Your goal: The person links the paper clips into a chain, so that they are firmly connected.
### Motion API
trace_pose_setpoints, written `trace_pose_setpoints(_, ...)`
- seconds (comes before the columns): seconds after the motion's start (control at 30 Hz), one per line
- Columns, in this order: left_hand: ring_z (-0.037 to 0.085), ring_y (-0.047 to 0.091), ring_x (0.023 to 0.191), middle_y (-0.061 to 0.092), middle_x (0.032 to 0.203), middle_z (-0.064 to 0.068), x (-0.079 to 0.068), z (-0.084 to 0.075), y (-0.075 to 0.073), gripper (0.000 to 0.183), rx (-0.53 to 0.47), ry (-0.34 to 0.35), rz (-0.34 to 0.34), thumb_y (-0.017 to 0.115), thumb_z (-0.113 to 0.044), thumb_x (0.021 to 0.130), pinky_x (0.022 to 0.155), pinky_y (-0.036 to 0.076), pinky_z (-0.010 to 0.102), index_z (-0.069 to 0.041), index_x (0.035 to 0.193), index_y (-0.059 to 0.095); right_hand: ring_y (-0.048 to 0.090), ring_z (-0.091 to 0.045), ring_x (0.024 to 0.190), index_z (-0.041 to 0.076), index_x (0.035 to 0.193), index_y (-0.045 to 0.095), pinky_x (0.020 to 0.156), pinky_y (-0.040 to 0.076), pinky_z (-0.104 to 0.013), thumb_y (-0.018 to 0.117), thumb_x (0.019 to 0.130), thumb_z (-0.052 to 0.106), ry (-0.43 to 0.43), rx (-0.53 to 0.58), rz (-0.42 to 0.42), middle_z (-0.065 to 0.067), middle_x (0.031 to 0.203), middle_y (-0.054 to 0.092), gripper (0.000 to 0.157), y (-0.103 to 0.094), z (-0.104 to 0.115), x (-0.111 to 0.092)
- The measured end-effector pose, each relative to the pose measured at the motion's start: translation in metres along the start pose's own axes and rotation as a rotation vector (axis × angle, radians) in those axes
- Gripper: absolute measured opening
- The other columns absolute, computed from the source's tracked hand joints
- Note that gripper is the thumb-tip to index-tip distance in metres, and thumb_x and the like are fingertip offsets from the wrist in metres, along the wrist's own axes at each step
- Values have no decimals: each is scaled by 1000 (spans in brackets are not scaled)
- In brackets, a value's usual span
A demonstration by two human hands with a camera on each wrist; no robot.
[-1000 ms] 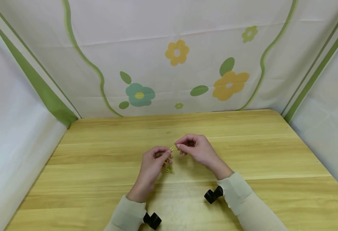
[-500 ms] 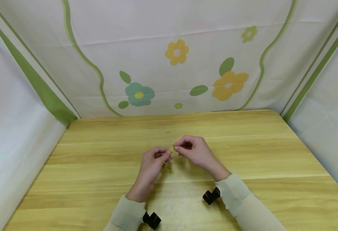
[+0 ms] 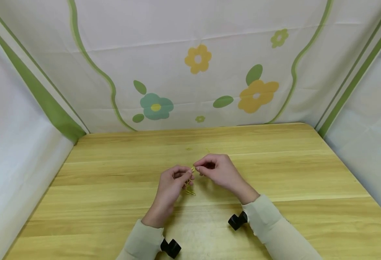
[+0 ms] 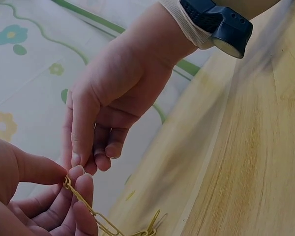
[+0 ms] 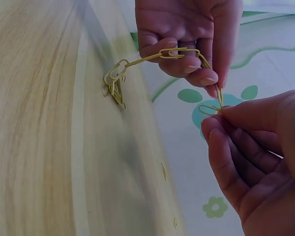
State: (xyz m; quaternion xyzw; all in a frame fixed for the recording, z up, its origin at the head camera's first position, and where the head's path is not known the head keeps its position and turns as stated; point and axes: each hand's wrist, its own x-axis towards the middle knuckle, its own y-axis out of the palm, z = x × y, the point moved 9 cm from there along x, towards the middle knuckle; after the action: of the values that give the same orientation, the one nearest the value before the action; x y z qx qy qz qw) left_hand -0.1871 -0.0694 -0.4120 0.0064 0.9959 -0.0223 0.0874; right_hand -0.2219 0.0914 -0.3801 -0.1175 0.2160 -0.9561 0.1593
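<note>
Yellow paper clips linked into a chain [image 5: 179, 55] drape across the fingers of my left hand [image 3: 173, 182]. Its thumb and fingertips pinch the chain near the upper end. Below that hand the lower links [image 3: 190, 193] hang down to the tabletop in a small bunch. My right hand [image 3: 221, 170] meets it from the right, thumb and forefinger pinching a paper clip [image 5: 206, 106] at the chain's upper end. In the right wrist view this clip sticks out sideways against the last link. Fingertips partly cover where the two meet, so I cannot tell whether they are hooked together.
Two loose yellow clips lie beyond the hands: one paper clip [image 3: 189, 148] at the middle and another clip [image 3: 208, 150] slightly right. The wooden table [image 3: 112, 202] ends at a flower-print cloth [image 3: 177, 79]. Black wrist cameras hang below both sleeves.
My right hand has moved slightly left and closer to the left hand, bringing its clip up to the chain's end. The left hand has barely moved.
</note>
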Motion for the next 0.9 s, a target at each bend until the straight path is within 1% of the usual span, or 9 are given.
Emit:
trace_pose_setpoints(0.17, 19, 74, 79, 77, 95, 11, 0, 0, 0, 21, 8, 2, 4, 71, -14, 105, 70, 53, 25, 4, 114, 73, 70, -11, 83, 14, 108, 84, 74, 60, -26, 75, 100, 8, -46, -78, -9, -1, 101, 80, 13, 1, 6, 0)
trace_pose_setpoints(0.27, 18, 73, 78, 78, 96, 13, 0, 0, 1, 21, 11, 3, 7, 71, -14, 105, 70, 53, 25, 4, 114, 73, 68, -12, 81, 12, 109, 82, 73, 59, -26, 74, 100, 8, -53, -91, -10, -2, 97, 79, 13, 2, 8, 0)
trace_pose_setpoints(0.37, 18, 74, 78, 78, 96, 13, 0, 0, 1, 20, 13, 3, 10, 71, -14, 105, 69, 53, 26, 4, 113, 74, 68, -13, 81, 9, 111, 78, 72, 58, -26, 74, 100, 7, -51, -71, -12, -4, 95, 78, 12, 2, 8, 0)
trace_pose_setpoints(0.5, 18, 74, 79, 78, 96, 10, -1, 0, 1, 20, 16, -4, 13, 71, -15, 105, 70, 54, 27, 2, 114, 74, 70, -15, 82, 9, 105, 74, 73, 59, -26, 76, 100, 10, -34, -9, -13, -5, 95, 77, 6, 1, 5, 0)
trace_pose_setpoints(0.6, 18, 74, 79, 77, 96, 9, -2, 0, 1, 22, 12, -5, 16, 71, -17, 105, 71, 53, 27, 1, 116, 74, 71, -19, 84, 10, 101, 75, 72, 59, -26, 77, 100, 14, -15, 23, -11, -7, 94, 77, 5, 0, 3, 0)
trace_pose_setpoints(0.77, 18, 73, 81, 77, 97, 8, -3, 0, 0, 22, 4, -7, 23, 70, -18, 106, 71, 54, 28, 1, 118, 74, 74, -32, 88, 11, 103, 78, 72, 60, -27, 76, 101, 13, 11, 50, 11, -13, 96, 78, 4, 1, 2, -1)
trace_pose_setpoints(0.83, 17, 72, 81, 77, 97, 7, -2, -1, 0, 22, 0, -8, 25, 70, -18, 106, 71, 54, 28, 0, 118, 74, 75, -32, 88, 12, 104, 78, 73, 60, -27, 76, 101, 13, 14, 54, 10, -14, 97, 78, 4, 1, 1, 0)
trace_pose_setpoints(0.9, 17, 72, 81, 77, 97, 6, -2, -1, 0, 23, -4, -6, 25, 70, -18, 106, 72, 54, 28, 1, 118, 73, 74, -29, 87, 12, 104, 78, 73, 61, -27, 76, 101, 12, 16, 54, -1, -12, 97, 79, 4, -1, 0, 0)
